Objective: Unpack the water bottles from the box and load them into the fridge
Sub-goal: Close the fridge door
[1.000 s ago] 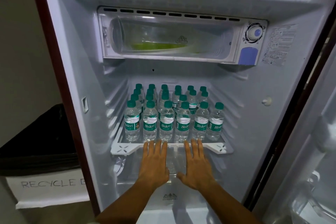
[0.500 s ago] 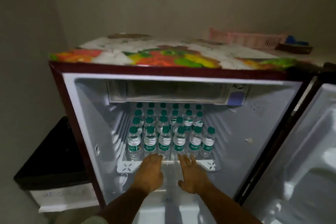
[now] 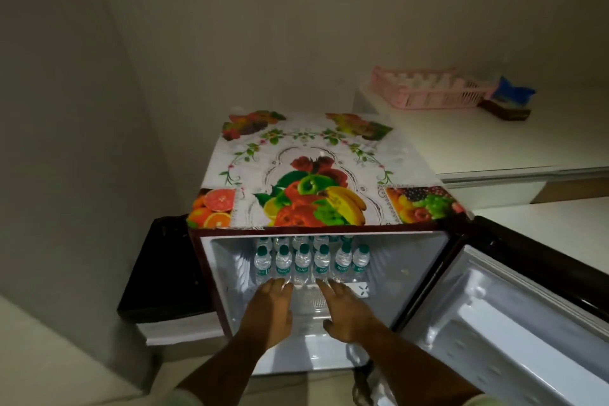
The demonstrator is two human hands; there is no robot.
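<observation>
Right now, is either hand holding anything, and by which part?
Nothing is held. The left hand and right hand reach with straight fingers to the shelf's front edge, just below the front row of water bottles.

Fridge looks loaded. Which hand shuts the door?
Right, probably. The open door hangs on the right, nearest the right hand; the left hand would have to cross over. Both lie flat, holding nothing.

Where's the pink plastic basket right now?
The pink plastic basket sits upper right in the head view, on the white counter behind the fridge, beside a blue packet.
</observation>
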